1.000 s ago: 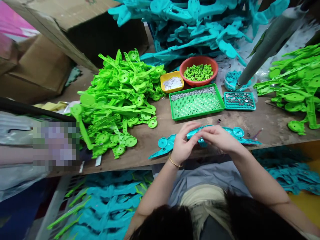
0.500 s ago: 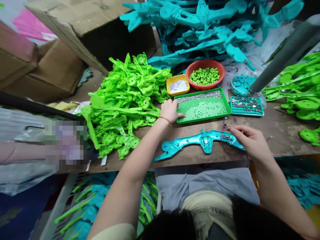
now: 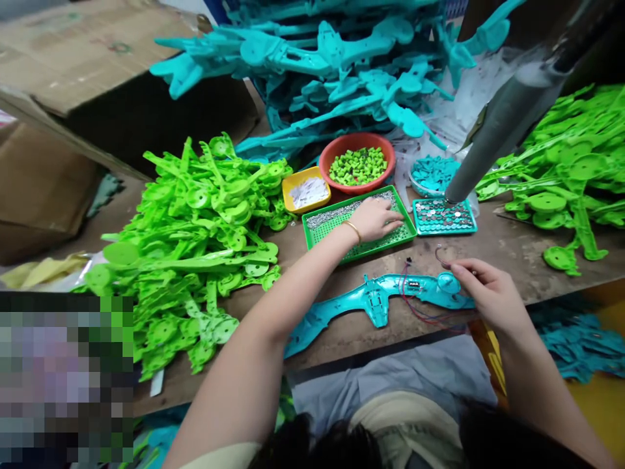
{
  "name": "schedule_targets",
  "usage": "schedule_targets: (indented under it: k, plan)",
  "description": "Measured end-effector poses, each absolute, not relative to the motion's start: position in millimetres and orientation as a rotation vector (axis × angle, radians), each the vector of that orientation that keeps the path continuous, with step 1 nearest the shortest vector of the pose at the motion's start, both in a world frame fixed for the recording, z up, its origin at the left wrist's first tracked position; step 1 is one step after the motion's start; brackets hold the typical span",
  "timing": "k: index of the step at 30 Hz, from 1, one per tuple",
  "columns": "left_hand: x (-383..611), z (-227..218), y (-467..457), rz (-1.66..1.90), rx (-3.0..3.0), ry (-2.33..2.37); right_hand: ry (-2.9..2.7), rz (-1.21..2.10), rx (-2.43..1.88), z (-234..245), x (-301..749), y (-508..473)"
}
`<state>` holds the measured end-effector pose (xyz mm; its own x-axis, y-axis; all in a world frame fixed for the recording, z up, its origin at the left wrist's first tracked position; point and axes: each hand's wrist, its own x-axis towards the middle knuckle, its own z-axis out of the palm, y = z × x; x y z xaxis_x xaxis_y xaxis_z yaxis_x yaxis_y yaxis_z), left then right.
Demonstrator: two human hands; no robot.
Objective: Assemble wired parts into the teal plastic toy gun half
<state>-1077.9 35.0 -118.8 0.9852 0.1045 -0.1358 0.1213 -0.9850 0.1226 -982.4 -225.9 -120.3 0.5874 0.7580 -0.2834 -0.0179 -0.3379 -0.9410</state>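
My left hand (image 3: 375, 221) is over the green perforated tray (image 3: 318, 236), fingers spread and pointing right. Small silvery metal pieces lie along the tray's far side; contact with them is hard to make out. Near the table's front edge, a long teal plastic part (image 3: 377, 305) lies with its inner side up. Red and blue wires (image 3: 409, 301) run loosely over its right half. My right hand (image 3: 486, 286) pinches a thin wire (image 3: 441, 255) between thumb and forefinger, just beyond the part's right end.
A yellow dish (image 3: 288, 200) of white strips, a red bowl (image 3: 323, 170) of green pieces and a teal tray (image 3: 446, 232) of round metal discs stand behind. Green parts (image 3: 195, 228) heap left, more (image 3: 561, 156) right. A grey pole (image 3: 498, 124) slants in.
My left hand has moved from the green tray's left edge rightward over its middle. My right hand keeps its pinch on the wire. The whole view has shifted.
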Motion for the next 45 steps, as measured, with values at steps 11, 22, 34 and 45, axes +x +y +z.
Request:
schedule_targets:
  k: [11, 22, 34, 45]
  plan:
    - [-1111, -96, 25, 0.222, 2.889, 0.552, -0.897, 0.734, -1.790, -121, -985, -213]
    - [-1212, -93, -83, 0.565, 1.706, 0.598, -1.355, 0.771, -1.622, -105, -1043, -182]
    - [-1242, -94, -103, 0.308, 2.287, 0.768, -1.735, 0.649, -1.845, -110, -1045, -191]
    - [-1242, -119, -115, 0.468, 2.527, 0.873, -2.169, -0.071, -2.061, -111, -1040, -199]
